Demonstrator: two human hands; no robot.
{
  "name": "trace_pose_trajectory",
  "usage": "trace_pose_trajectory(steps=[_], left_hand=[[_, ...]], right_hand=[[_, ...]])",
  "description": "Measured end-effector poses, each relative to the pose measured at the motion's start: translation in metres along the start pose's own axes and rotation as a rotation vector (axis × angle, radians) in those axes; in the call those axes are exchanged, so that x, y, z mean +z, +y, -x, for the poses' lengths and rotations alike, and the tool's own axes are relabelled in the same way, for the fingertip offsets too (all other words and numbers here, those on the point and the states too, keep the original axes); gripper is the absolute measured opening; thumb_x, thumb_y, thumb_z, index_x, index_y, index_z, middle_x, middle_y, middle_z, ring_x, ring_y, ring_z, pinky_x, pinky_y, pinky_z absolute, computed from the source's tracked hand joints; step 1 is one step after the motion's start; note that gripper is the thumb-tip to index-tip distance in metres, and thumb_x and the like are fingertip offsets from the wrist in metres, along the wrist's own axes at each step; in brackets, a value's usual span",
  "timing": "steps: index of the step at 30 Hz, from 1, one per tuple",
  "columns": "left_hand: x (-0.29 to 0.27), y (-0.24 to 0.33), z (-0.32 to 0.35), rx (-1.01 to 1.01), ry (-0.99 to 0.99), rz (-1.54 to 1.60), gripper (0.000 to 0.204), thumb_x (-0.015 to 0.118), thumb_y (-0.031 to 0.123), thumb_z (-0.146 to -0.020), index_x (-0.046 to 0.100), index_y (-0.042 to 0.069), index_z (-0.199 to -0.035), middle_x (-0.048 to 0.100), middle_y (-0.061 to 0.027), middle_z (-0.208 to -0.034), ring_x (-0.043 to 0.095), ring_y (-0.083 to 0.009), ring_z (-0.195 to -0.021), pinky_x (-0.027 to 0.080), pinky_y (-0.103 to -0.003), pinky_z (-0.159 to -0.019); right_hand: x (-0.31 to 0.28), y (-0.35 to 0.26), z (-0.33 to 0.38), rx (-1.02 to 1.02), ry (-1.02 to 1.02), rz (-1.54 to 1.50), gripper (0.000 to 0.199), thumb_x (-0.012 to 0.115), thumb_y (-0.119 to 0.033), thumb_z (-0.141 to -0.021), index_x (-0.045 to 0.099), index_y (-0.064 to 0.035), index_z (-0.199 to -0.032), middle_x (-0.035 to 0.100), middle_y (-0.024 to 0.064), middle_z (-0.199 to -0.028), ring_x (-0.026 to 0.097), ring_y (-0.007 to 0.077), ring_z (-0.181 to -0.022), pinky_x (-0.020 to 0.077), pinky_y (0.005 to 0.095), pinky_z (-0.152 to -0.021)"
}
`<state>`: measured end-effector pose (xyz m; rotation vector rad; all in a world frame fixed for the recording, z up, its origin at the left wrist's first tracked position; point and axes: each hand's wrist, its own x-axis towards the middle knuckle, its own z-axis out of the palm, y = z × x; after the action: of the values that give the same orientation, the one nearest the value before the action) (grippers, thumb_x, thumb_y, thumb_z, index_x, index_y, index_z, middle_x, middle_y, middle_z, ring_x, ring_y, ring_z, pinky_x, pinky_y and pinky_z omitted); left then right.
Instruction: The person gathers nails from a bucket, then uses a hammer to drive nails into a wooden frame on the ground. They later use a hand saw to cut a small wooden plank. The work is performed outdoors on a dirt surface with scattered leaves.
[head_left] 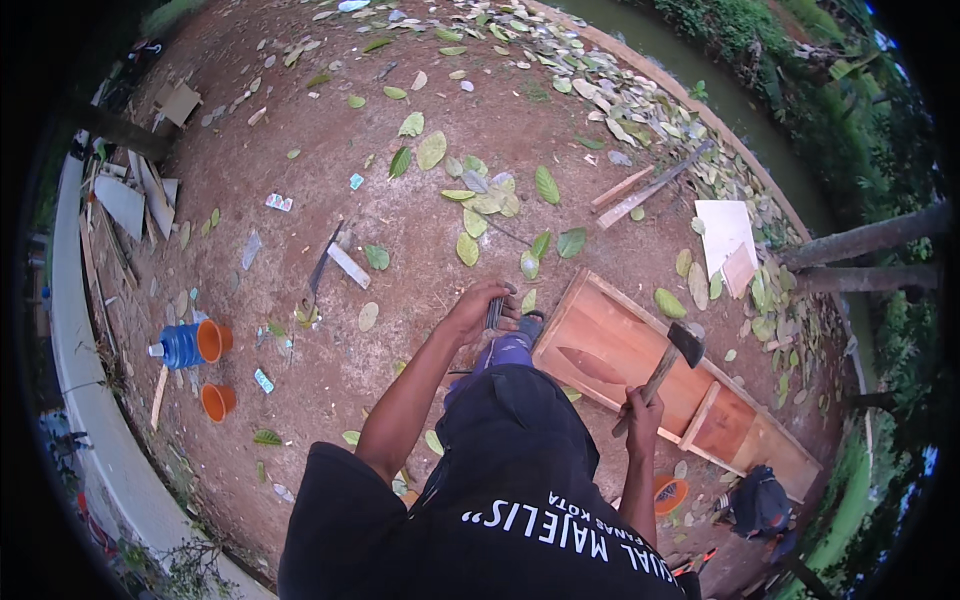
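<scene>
My right hand (640, 412) is closed round the wooden handle of a hatchet (686, 345). Its dark metal head points up and away, over a shallow wooden box frame (625, 340) with a reddish-brown panel and a crosspiece. This frame lies slantwise on the ground to my right. In front of my body, my left hand (480, 312) grips a small bundle of thin dark grey strands (495, 313), which look like wire. The fingers partly hide the bundle, and it is too small to make out fully. A shoe (530, 323) shows just beyond it.
A saw (322, 262) and a short pale wood strip (349, 267) lie ahead on the leaf-strewn dirt. Leftward are a blue water jug (180, 346) and orange buckets (217, 402). Two planks (655, 187) and a pale board (722, 232) lie far right; a backpack (758, 502) sits near right.
</scene>
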<state>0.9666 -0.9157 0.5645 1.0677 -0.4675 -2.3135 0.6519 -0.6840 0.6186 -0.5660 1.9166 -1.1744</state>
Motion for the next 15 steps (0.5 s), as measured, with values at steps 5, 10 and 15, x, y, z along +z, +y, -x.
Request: trace_pose_trajectory(steps=[5, 10, 15], left_hand=[[0.106, -0.005, 0.025, -0.29, -0.433, 0.067, 0.064, 0.034, 0.056, -0.107, 0.051, -0.002, -0.131, 0.067, -0.0178, -0.106, 0.069, -0.0308, -0.105, 0.06, -0.048, -0.089], [0.173, -0.052, 0.046, -0.576, -0.526, 0.006, 0.07, 0.032, 0.059, -0.106, 0.042, -0.002, -0.138, 0.062, -0.0189, -0.115, 0.066, -0.0321, -0.104, 0.056, -0.048, -0.09], [0.232, -0.086, 0.054, -0.715, -0.553, -0.091, 0.073, 0.031, 0.06, -0.106, 0.042, -0.004, -0.14, 0.062, -0.0132, -0.113, 0.064, -0.0255, -0.1, 0.055, -0.043, -0.086]], right_hand=[[0.05, -0.074, 0.081, 0.186, 0.028, -0.178, 0.017, 0.073, -0.017, -0.092, 0.064, -0.0029, -0.085, 0.051, -0.0025, -0.059, 0.045, 0.0054, -0.047, 0.0348, 0.0257, -0.044], [0.063, -0.069, 0.135, 0.09, 0.24, -0.134, 0.021, 0.075, -0.018, -0.089, 0.07, 0.0012, -0.093, 0.062, 0.0013, -0.067, 0.055, 0.0081, -0.061, 0.0457, 0.0291, -0.056], [0.046, -0.054, 0.142, 0.066, 0.466, -0.133, 0.023, 0.077, -0.018, -0.086, 0.07, 0.0025, -0.093, 0.066, 0.0064, -0.071, 0.059, 0.0104, -0.064, 0.0489, 0.0315, -0.059]])
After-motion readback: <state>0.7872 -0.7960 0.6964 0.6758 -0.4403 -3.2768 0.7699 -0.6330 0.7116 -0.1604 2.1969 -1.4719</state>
